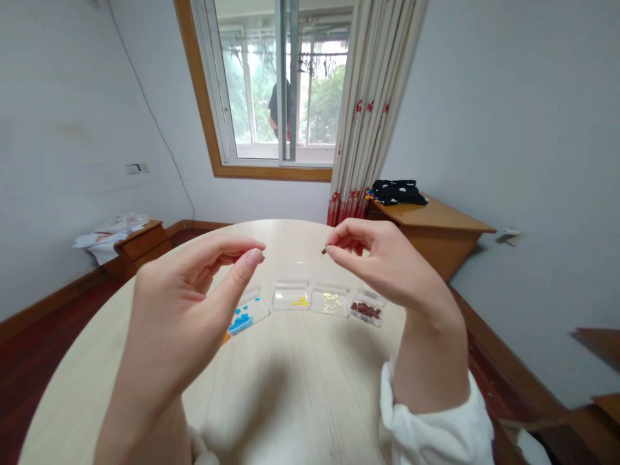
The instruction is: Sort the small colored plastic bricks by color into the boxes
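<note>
Raised above the table, my right hand (pixel 382 258) pinches a small dark brown piece (pixel 324 251) between thumb and fingertips. My left hand (pixel 194 310) is also closed in a pinch; whatever its fingertips hold, if anything, is too small to make out. Below the hands, clear plastic boxes stand in an arc. One has blue pieces (pixel 241 321), one a few yellow pieces (pixel 301 301), one pale cream pieces (pixel 332 301), and the rightmost dark brown pieces (pixel 365 310). Something orange (pixel 225 338) shows partly behind my left hand.
The boxes rest on a round pale wooden table (pixel 295 387). Beyond it are a window (pixel 285 84) and a patterned curtain (pixel 371 103). A wooden desk (pixel 436 219) with folded dark cloth (pixel 400 192) stands right, a small cabinet (pixel 143 242) with papers left.
</note>
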`<state>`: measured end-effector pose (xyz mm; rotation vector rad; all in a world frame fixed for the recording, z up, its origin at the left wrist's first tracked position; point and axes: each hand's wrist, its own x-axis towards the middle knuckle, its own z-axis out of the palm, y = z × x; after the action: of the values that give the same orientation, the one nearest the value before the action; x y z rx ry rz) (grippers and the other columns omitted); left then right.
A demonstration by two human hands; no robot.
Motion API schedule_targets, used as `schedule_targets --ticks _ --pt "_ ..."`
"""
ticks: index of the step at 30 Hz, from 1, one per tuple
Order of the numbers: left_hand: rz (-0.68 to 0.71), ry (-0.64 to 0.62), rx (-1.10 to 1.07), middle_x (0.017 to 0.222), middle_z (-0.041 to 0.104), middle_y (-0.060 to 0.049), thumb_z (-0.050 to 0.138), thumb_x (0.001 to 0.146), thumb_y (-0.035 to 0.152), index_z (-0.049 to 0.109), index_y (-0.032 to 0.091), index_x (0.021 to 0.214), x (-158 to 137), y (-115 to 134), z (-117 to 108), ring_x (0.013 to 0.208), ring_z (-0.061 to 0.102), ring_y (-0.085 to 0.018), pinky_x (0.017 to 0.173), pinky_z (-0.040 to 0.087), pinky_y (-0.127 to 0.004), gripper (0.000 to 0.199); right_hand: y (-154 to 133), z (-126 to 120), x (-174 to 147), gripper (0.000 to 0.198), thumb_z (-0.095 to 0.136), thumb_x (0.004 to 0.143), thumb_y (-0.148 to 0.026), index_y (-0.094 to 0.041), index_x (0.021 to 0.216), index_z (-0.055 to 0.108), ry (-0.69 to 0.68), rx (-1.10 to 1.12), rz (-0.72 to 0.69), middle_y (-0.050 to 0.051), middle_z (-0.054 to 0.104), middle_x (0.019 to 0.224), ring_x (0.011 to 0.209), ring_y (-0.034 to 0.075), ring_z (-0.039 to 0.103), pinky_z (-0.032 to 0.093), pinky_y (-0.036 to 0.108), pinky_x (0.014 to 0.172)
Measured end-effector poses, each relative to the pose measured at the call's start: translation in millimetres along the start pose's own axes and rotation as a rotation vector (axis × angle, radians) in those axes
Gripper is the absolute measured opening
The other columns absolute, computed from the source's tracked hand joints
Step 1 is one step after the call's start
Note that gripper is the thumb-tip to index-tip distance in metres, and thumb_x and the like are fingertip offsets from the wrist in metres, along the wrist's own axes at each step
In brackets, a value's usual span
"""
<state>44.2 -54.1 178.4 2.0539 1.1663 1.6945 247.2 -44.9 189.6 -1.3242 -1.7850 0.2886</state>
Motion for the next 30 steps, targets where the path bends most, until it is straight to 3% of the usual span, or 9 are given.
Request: schedule_targets --ticks 3,6,12,18,30 --pt "0.021 -0.035 0.009 0.07 0.068 0.001 0.062 0.077 0.034 0.067 0.022 0.072 1 -2 0 0.066 0.064 -0.015 0.063 0.054 -0.024 0.014 26 -20 2 0.009 0.058 0.067 -0.011 -0.015 0.064 0.065 -0.039 -0.313 0.256 0.001 0.064 0.063 0.061 0.011 0.056 0.039 0.021 0.056" --pt "0.052 -0.04 0.018 0.069 0.068 0.001 0.062 0.077 0.033 0.067 0.023 0.071 1 -5 0 0.064 0.064 -0.014 0.06 0.053 -0.023 0.012 52 -29 5 0.011 0.059 0.064 -0.008 -0.015 0.062 0.067 -0.118 -0.468 0.489 0.002 0.065 0.061 0.059 0.012 0.057 0.037 0.02 0.052" --pt "0.139 -0.002 0.064 0.067 0.068 0.005 0.063 0.077 0.033 0.067 0.025 0.07 2 -9 0 0.058 0.062 -0.009 0.053 0.049 -0.017 0.012 83 -32 11 0.012 0.059 0.063 -0.009 -0.015 0.066 0.07 -0.25 -0.486 0.647 0.002 0.065 0.059 0.055 0.012 0.057 0.036 0.019 0.047" --pt "0.142 0.015 0.097 0.067 0.067 0.008 0.062 0.078 0.036 0.067 0.028 0.07 2 -12 1 0.057 0.061 -0.009 0.052 0.049 -0.018 0.012 85 -35 11 0.014 0.059 0.065 -0.011 -0.014 0.069 0.072 -0.124 -0.496 0.662 0.004 0.069 0.065 0.061 0.013 0.062 0.039 0.019 0.049" --pt "0.132 0.034 0.117 0.066 0.065 0.008 0.061 0.079 0.035 0.067 0.029 0.071 0 -13 -5 0.056 0.061 -0.009 0.049 0.05 -0.019 0.011 47 -30 3 0.018 0.06 0.076 -0.025 -0.016 0.084 0.074 0.004 -0.517 0.466 0.007 0.073 0.085 0.076 0.017 0.066 0.047 0.022 0.066"
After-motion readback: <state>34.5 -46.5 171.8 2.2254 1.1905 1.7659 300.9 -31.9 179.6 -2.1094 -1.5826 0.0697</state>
